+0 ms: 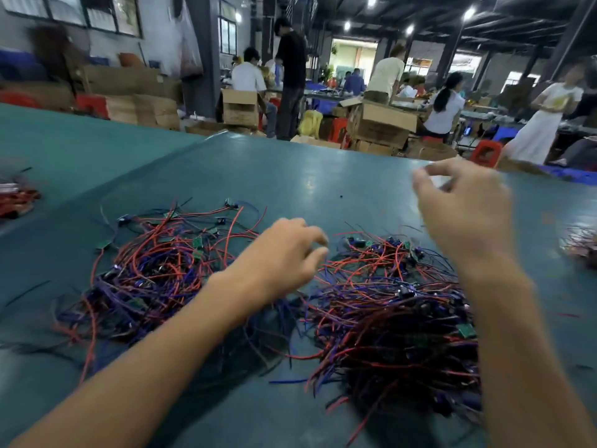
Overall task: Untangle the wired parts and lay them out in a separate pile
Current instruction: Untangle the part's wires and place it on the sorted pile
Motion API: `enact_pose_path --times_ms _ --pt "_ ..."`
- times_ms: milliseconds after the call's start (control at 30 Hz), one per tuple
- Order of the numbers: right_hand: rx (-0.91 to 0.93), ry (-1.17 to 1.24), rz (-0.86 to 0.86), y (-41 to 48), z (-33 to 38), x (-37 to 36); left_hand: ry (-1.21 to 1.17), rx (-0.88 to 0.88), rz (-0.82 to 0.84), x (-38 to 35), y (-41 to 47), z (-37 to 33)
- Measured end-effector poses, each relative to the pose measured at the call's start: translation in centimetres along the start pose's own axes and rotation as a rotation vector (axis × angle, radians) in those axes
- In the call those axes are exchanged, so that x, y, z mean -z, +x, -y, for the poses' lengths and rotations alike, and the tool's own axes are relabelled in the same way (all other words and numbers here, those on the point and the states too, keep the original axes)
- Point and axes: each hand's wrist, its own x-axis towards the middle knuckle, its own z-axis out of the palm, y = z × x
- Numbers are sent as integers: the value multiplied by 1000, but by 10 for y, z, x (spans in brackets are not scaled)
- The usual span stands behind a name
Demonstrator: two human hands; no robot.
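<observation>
Two heaps of red, blue and black wires with small green boards lie on the teal table (290, 176). The looser heap (161, 270) is on the left and the denser tangled heap (394, 321) is on the right. My left hand (284, 253) hovers between them, its fingers loosely curled near the right heap's upper left edge, with nothing visibly held. My right hand (462, 208) is raised above the right heap's far side. It is blurred, with the fingers curled and the thumb close to the fingertips. Whether it pinches a wire is unclear.
More red parts (16, 202) lie at the table's left edge and another wire bundle (581, 244) at the right edge. Beyond the table's far edge are cardboard boxes (384, 124), red stools and several people at other benches.
</observation>
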Motion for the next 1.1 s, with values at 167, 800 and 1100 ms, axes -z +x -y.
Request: enact_pose_path --times_ms 167,800,1100 --pt "289 -306 503 -79 1 -97 416 337 328 16 -32 74" --pt "425 -315 374 -121 -38 -134 370 82 -414 20 -83 64" --pt "418 -314 384 -121 -40 -135 526 614 187 47 -68 95"
